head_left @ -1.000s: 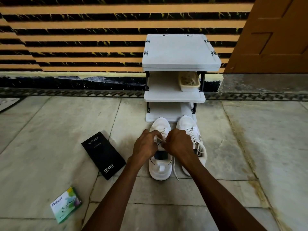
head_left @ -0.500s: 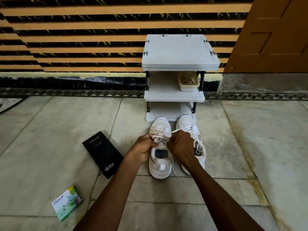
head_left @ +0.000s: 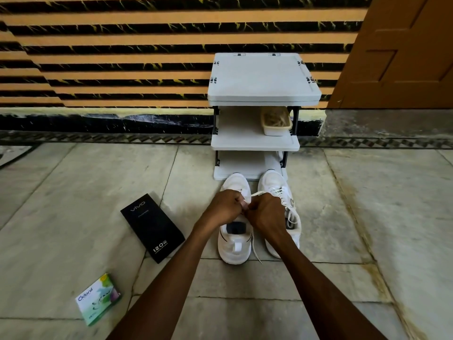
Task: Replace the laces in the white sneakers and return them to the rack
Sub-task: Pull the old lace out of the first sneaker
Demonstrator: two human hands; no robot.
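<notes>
Pinching the white lace (head_left: 257,193) between curled fingers, my left hand (head_left: 224,207) and my right hand (head_left: 266,214) meet knuckle to knuckle directly in front of the rack (head_left: 263,79). Both hands are closed into loose fists. The fingertips of each are tucked in where the hands touch, so I cannot tell exactly which fingers hold the lace. A short stretch of it runs out from between my hands and slants toward the rack's right side.

My hands hover over the white sneaker (head_left: 235,244) that stands in front of the rack's left half, its toe pointing at the bottom shelf and its heel farthest from the rack. A loose lace end trails past that heel on the floor (head_left: 367,217). The other sneaker (head_left: 277,185) stands just beside it, in front of the rack's right half. Its toe is at the bottom shelf's front edge and its laces show along the upper.

On the rack's middle shelf, at the right end, sits a pale tray (head_left: 275,128). A black box (head_left: 152,227) lies flat on the floor to the front-left of the rack. A green box (head_left: 98,299) lies farther out the same way, well apart from the rack. A brown door (head_left: 404,57) stands to the right of the rack.
</notes>
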